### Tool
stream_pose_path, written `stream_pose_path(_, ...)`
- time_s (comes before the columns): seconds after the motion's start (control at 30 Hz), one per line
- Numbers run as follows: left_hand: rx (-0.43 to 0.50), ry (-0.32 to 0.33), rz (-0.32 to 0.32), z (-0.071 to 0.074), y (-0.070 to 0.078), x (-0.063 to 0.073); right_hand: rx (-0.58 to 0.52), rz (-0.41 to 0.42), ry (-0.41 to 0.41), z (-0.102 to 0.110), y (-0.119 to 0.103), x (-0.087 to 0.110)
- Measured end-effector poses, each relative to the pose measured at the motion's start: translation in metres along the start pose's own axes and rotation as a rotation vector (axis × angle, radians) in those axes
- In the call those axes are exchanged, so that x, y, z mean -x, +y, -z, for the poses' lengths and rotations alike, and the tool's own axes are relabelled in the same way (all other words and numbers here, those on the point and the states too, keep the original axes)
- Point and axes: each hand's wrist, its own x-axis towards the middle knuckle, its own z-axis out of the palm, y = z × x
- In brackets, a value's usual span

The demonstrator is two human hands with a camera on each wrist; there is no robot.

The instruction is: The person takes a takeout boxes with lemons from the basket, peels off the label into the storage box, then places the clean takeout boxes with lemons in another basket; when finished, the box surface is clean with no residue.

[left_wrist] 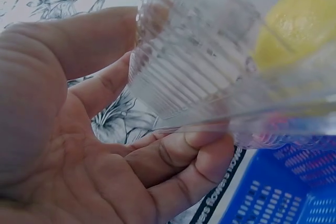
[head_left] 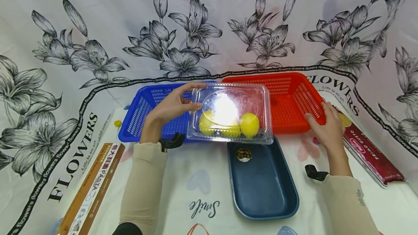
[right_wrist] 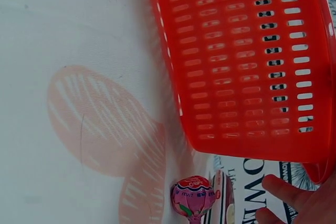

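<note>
My left hand [head_left: 169, 106] grips the left end of a clear plastic clamshell box [head_left: 192, 130], thumb on one side and fingers on the other. Inside it lie yellow fruits that look like lemons [head_left: 249, 125]. The box is held up and tilted, overlapping both baskets in the head view; glare hides part of its lid. In the left wrist view, fingertips [left_wrist: 212, 156] curl under the box's edge. My right hand [head_left: 328, 130] is at the near right corner of the red basket [head_left: 294, 128], thumb and fingers spread, holding nothing. Only its fingertips [right_wrist: 286, 192] show in the right wrist view.
A blue basket [head_left: 130, 119] stands behind the left hand. In front of the box sits a dark blue tray [head_left: 264, 188]. A pasta box [head_left: 93, 188] lies at left, a red packet [head_left: 372, 151] at right. A wrapped lollipop [right_wrist: 193, 196] lies near the red basket.
</note>
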Motion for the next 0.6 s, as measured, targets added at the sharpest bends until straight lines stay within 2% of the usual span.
stream_pose_path(0.3,0.051,0.027,0.018,-0.003,0.012,-0.034,0.008,-0.028,0.0,-0.003,0.001,-0.002)
stream_pose_path(0.47,0.038,0.056,0.029,-0.008,0.013,-0.054,0.005,-0.017,0.004,-0.002,-0.001,-0.001)
stream_pose_path(0.6,0.044,0.059,0.01,-0.016,0.01,-0.07,0.002,-0.02,0.01,-0.001,-0.001,-0.001)
